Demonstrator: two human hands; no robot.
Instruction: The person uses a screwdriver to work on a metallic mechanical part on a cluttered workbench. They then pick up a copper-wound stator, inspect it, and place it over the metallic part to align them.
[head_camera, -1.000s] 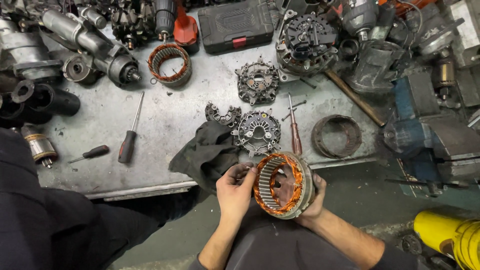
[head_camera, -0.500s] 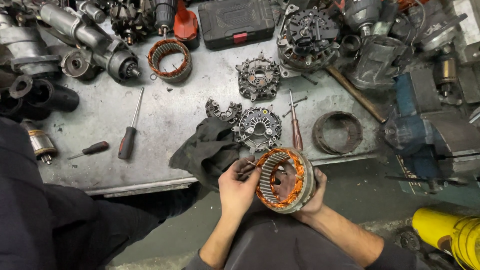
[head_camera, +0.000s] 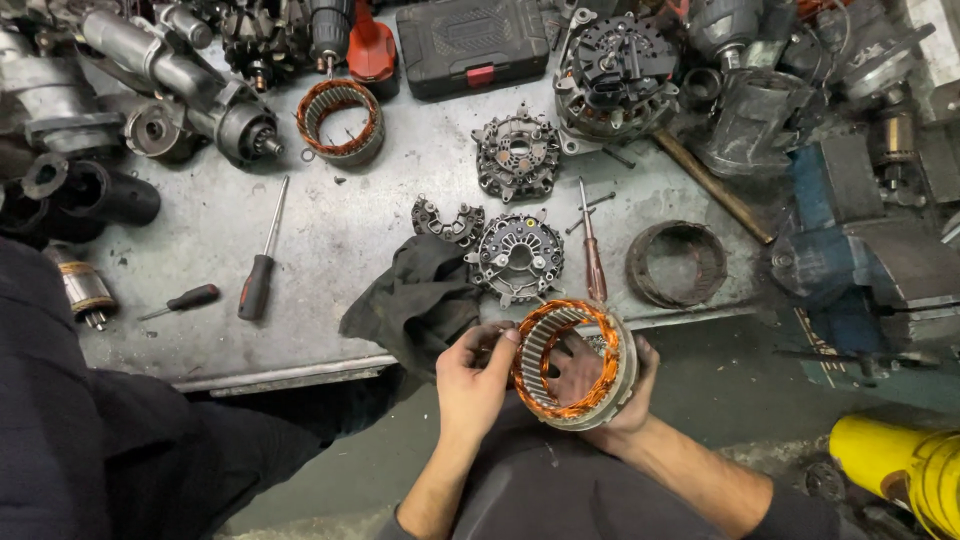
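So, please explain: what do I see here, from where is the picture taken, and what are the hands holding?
There is no machine at work here: a person uses two bare hands. The one picture comes from a camera on the person's head, looking down. The left hand and the right hand hold a metal ring wound with copper wire, just in front of the grey workbench. On the bench lie a dark cloth, a screwdriver with a black and red handle, a smaller screwdriver, two round finned metal plates, a second copper-wound ring, a dark empty ring and a black case. Many other motor parts lie around.
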